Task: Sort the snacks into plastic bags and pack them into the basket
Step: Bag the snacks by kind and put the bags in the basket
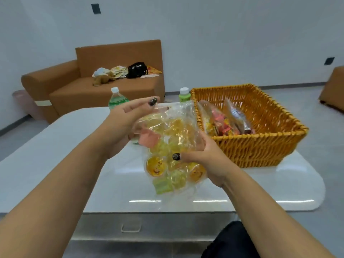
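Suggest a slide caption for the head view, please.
Both hands, left and right, hold a clear snack bag above the table, beside the wicker basket.

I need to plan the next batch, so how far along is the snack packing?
Done: filled bags already stand in the basket. In hand: a clear bag of jelly cups, held above the table by the left hand and the right hand, beside the basket. Left: set this bag in the basket. No loose snacks show on the table, so it looks nearly finished.
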Demonstrator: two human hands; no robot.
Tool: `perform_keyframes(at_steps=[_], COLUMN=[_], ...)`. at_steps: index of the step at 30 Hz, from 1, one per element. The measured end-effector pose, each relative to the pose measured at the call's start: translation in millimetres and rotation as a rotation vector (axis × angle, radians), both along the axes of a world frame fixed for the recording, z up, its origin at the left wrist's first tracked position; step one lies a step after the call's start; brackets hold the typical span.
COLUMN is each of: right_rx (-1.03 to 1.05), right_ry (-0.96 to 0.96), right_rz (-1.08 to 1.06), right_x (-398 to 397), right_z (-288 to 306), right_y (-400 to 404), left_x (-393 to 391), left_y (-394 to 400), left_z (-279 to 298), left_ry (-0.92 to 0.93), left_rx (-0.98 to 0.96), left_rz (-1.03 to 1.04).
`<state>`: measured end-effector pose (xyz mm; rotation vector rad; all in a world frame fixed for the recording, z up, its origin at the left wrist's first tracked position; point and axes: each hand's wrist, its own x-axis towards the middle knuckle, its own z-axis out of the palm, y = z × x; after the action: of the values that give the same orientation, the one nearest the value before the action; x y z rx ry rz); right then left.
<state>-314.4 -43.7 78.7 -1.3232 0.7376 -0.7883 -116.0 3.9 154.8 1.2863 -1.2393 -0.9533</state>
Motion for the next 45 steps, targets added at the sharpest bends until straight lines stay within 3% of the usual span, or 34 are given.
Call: perform_keyframes(at_steps=[3,6,9,12,16,18,24,29,33,45], right_rx=[-0.024,-0.095,-0.174,-0.309,-0.467,-0.472,-0.512,-0.343,-0.228,-0.126], right_ry=[-0.021,-0.022,0.044,0.19,0.745,1.004,1.463,1.669,1.692,1.363], right_rz=[-0.158,-0.359,-0.643,-0.883,-0.923,-0.859,-0.659,-0.556,-0.52,-0.532], right_x=[-33,-67,-96,-118,-134,-132,-117,-108,-104,-114], right_z=[22,43,57,69,76,67,27,-4,-12,-1], right_y=[-24,-55,-83,-113,-154,-170,-201,-204,-207,-204], left_x=[-25,-54,-87,-122,-148,-152,-151,-150,-151,-149], left_y=[-31,-66,-98,-122,-140,-141,-146,-148,-147,-145], left_z=[2,-11,-32,-51,-89,-102,-111,-111,-108,-105], left_ry=[0.347,0.4,0.233,-0.024,-0.602,-0.771,-0.991,-0.986,-0.978,-0.958], left_rx=[-0.034,0.002,0.055,-0.03,-0.263,-0.331,-0.376,-0.336,-0.324,-0.307], left_rz=[-0.015,-0.017,-0.025,-0.033,0.056,0.142,0.187,0.184,0.179,0.174])
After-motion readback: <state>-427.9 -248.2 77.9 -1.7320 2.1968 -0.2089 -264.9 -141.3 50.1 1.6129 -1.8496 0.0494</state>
